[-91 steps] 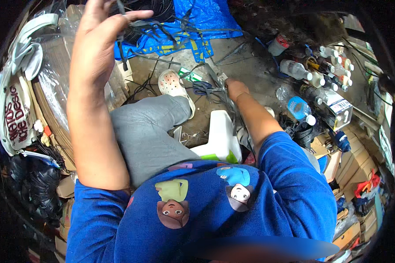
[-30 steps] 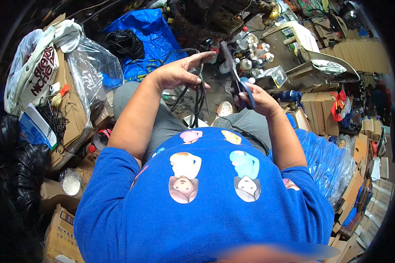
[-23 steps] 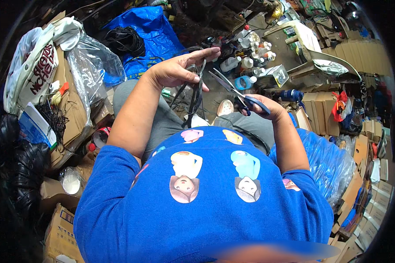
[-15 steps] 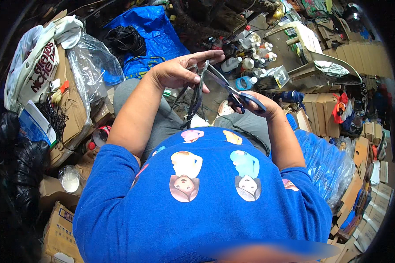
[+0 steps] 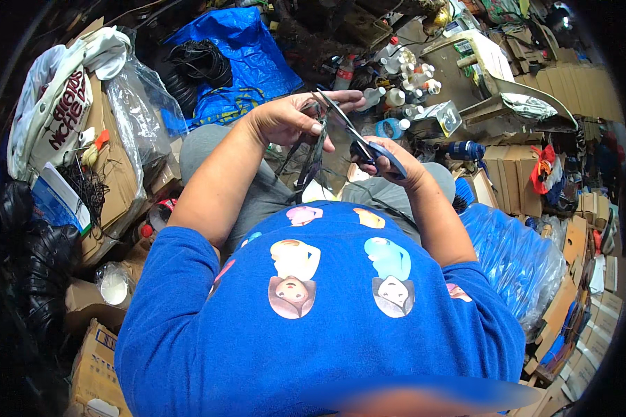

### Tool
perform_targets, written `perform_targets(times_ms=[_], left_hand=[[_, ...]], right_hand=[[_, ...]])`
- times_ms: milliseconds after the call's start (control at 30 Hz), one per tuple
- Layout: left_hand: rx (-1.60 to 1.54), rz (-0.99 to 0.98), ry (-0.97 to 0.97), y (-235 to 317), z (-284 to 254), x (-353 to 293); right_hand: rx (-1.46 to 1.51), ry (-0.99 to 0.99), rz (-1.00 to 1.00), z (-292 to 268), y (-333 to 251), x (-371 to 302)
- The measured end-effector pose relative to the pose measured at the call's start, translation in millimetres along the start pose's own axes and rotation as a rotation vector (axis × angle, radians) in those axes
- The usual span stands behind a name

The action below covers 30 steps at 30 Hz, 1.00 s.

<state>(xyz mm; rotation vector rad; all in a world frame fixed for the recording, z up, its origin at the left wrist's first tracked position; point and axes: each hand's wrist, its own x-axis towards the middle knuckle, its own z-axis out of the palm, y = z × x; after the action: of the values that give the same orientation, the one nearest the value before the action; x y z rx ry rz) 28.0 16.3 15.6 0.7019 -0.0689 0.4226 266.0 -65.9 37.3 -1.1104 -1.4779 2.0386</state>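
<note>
Black strips [image 5: 309, 165] hang from my left hand [image 5: 292, 119], pinched between its thumb and fingers, with the loose ends dangling over my lap. My right hand [image 5: 391, 164] grips a pair of scissors [image 5: 360, 144] by its dark blue handles. The blades point up and left toward the strips, and their tips lie beside my left fingers. The blades are slightly parted. Whether they touch a strip I cannot tell.
Several plastic bottles [image 5: 394, 97] stand ahead to the right, near a worn pale plastic piece [image 5: 494, 62]. A blue tarp [image 5: 247, 55] with black coiled cord [image 5: 203, 64] lies far left. Flattened cardboard [image 5: 113, 184] leans at left; a blue plastic bundle [image 5: 511, 254] sits at right.
My right hand has brought the scissors a little left and up, closer to my left hand. The left hand has shifted slightly right, still holding the strips.
</note>
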Motion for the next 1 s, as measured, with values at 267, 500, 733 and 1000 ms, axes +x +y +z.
perform_targets(times_ms=[267, 500, 733, 1000], left_hand=[[0.089, -0.184, 0.142, -8.8, -20.6, -8.8], [1.494, -0.926, 0.121, -58.6, -18.6, 7.0], [1.942, -0.190, 0.560, 36.1, -29.7, 3.7], [1.838, 0.468, 1.189, 57.5, -75.4, 13.1]], right_hand=[[-0.026, 0.166, 0.023, -18.9, -2.3, -6.3], [-0.028, 0.448, 0.287, -95.4, 53.4, 19.3], [-0.628, 0.301, 0.660, -111.3, 169.7, 78.9], [-0.955, 0.049, 0.867, -98.0, 245.6, 103.6]])
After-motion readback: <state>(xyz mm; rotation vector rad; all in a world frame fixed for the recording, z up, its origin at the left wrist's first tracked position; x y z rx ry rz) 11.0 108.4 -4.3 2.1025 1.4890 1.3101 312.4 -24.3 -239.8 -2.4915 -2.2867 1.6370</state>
